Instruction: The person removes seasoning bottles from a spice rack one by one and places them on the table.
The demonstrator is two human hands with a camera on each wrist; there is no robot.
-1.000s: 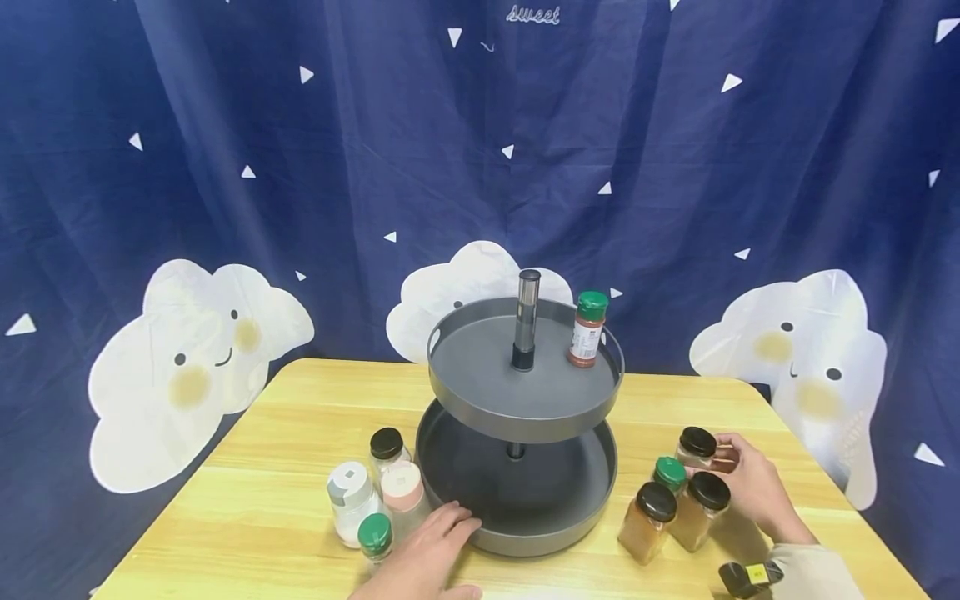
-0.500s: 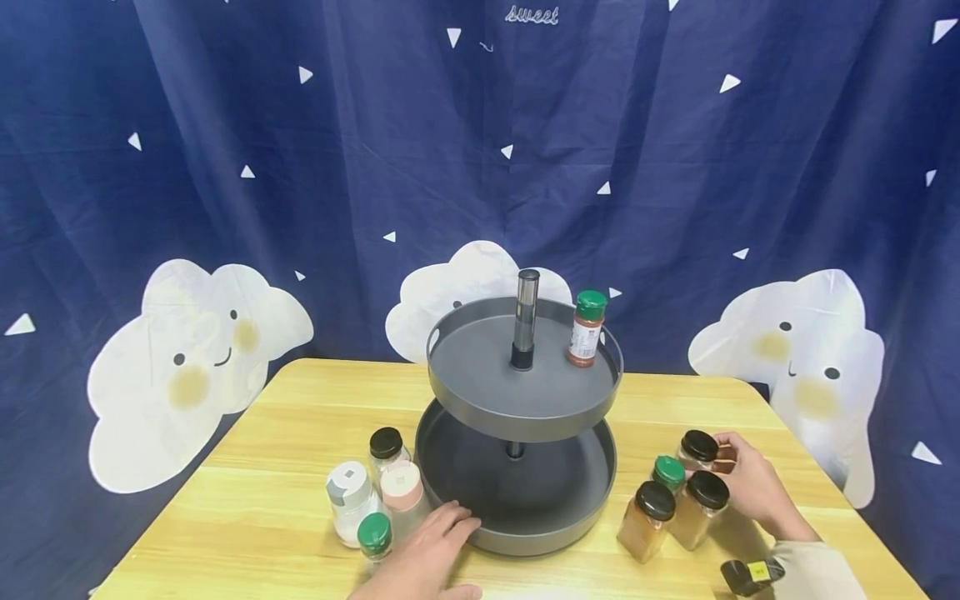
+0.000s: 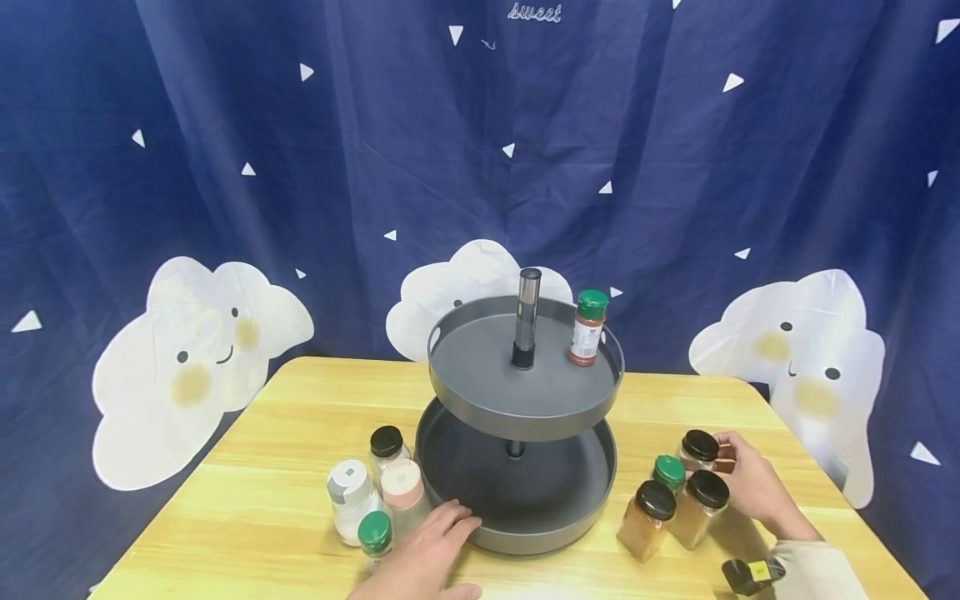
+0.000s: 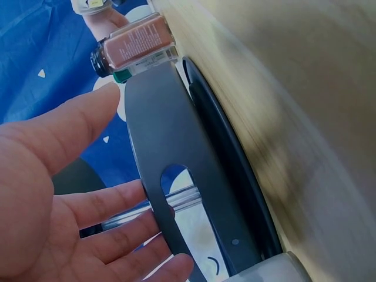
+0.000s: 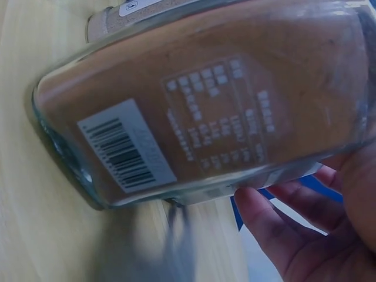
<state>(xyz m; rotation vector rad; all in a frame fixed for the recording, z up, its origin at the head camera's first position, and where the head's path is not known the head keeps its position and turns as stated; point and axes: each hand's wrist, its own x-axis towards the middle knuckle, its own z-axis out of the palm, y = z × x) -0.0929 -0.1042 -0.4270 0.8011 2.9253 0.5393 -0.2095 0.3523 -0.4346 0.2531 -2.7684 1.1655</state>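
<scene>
My left hand [image 3: 426, 552] rests with straight, spread fingers at the front-left rim of the lower grey tray [image 3: 528, 543] of a two-tier stand. In the left wrist view its fingertips [image 4: 138, 189] meet the tray wall. At the right, my right hand [image 3: 753, 487] pinches a black-lidded spice jar [image 3: 699, 447] standing at the back of a cluster. Two black-lidded square jars of brown powder [image 3: 647, 521] and a green-capped spice bottle [image 3: 670, 472] stand beside it. A large jar [image 5: 223, 111] covers most of the held jar in the right wrist view.
On the upper tray [image 3: 525, 427] stands a green-capped red spice bottle [image 3: 586, 337], right of the metal post [image 3: 528, 304]. Left of the stand are a grey-lidded shaker [image 3: 352, 500], a pink-lidded shaker [image 3: 402, 487], a black-lidded jar [image 3: 387, 443] and a green-capped bottle [image 3: 375, 533].
The black-lidded jar in my right hand has shifted very slightly toward me since the earliest frame. My left hand and the stand have stayed put.
</scene>
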